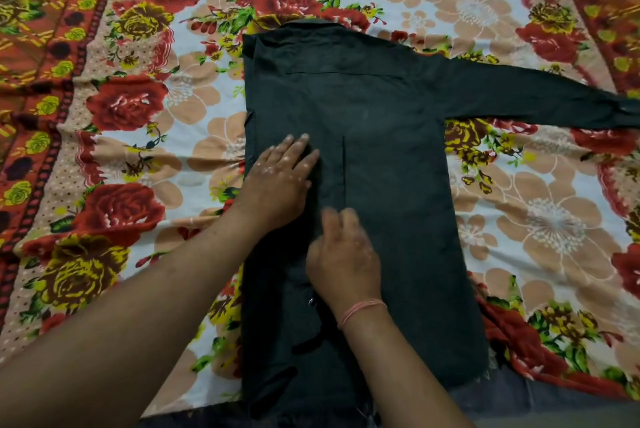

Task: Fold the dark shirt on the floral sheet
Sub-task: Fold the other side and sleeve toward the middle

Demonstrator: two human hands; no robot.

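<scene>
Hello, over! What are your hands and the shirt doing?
Left hand flat on dark shirt, right hand pressing beside it. Left side folded in; right sleeve out on floral sheet. Nothing in the way.

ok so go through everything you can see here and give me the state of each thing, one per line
dark shirt: face down, left side folded in, not yet fully folded
right sleeve: spread out flat on the sheet
floral sheet: spread out, wrinkled
left hand: open, flat on the shirt
right hand: on the shirt, grip unclear
</scene>
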